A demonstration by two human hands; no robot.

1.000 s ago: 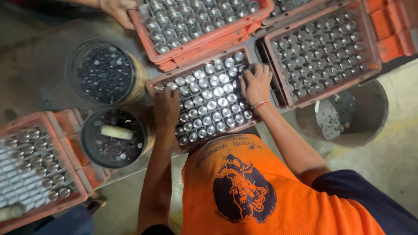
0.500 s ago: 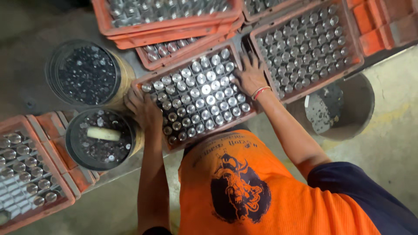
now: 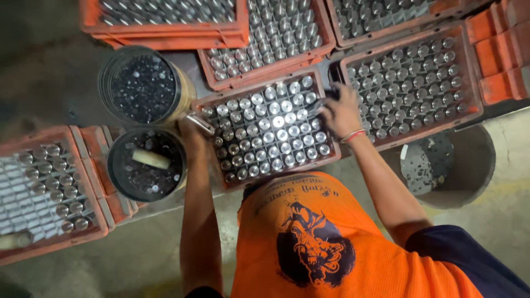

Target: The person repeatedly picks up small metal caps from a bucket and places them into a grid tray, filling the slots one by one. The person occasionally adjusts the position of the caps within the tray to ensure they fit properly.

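Crates: While you lean over the work, orange plastic crates packed with upright shiny metal cylinders surround you, one far left [image 3: 49, 193], one at the right [image 3: 411, 83], others along the top edge.
Middle crate: The orange plastic crate of silver cylinders [image 3: 265, 132] lies tilted just in front of your chest, between the two hands, touching the right-hand crate at its upper corner.
Shirt: Your orange ribbed shirt with a dark printed figure [image 3: 326, 243] fills the lower middle of the view.
Grey tub: A round grey tub holding metal scraps [image 3: 441, 165] stands on the floor to your right, below the right-hand crate.
Upper can: A round can full of small dark metal pieces [image 3: 143, 85] stands left of the middle crate, just beside its corner.
Lower can: A second round can of dark pieces with a pale stick lying on top [image 3: 146, 164] stands directly below the first, near your left forearm.
Left hand: Your left hand [image 3: 193, 132] grips the middle crate's left rim, fingers curled over the edge.
Right hand: Your right hand [image 3: 341, 113], a red-and-white bangle at the wrist, clasps the crate's upper right corner, fingers folded over the rim.
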